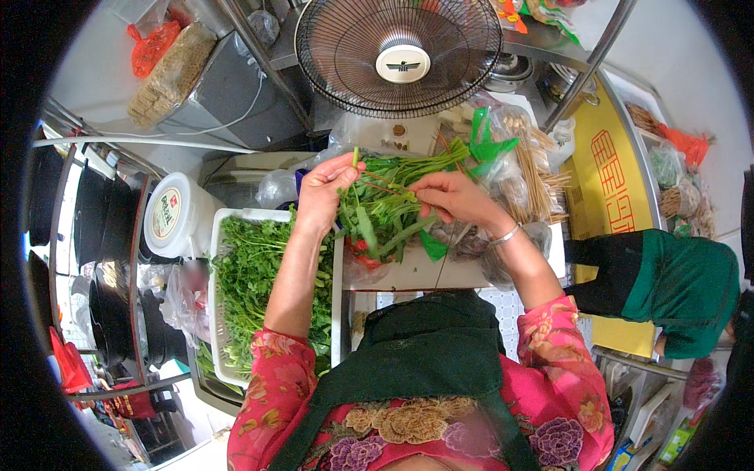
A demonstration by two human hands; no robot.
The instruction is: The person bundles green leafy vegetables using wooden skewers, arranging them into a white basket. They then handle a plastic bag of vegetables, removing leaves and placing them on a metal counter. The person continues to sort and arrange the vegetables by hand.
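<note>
Over the worktop (377, 281), my left hand (327, 191) pinches a short green stem (356, 156) between thumb and fingers. A thin brown skewer (380, 178) runs from there towards my right hand (450, 197). My right fingers close on folded leafy green stalks (396, 203) at the skewer's other end. Whether the skewer pierces both cannot be told. Leaves hang below the two hands. Just behind lies a pile of long-stemmed leafy greens (424, 162), partly hidden by my right hand.
A white plastic basket of green herbs (265, 277) stands at left, beside a lidded white tub (177, 215). Bundled bamboo skewers (530, 159) lie at right. A caged fan (400, 59) faces me at the back. Another person in a green garment (686, 288) is bent over at right.
</note>
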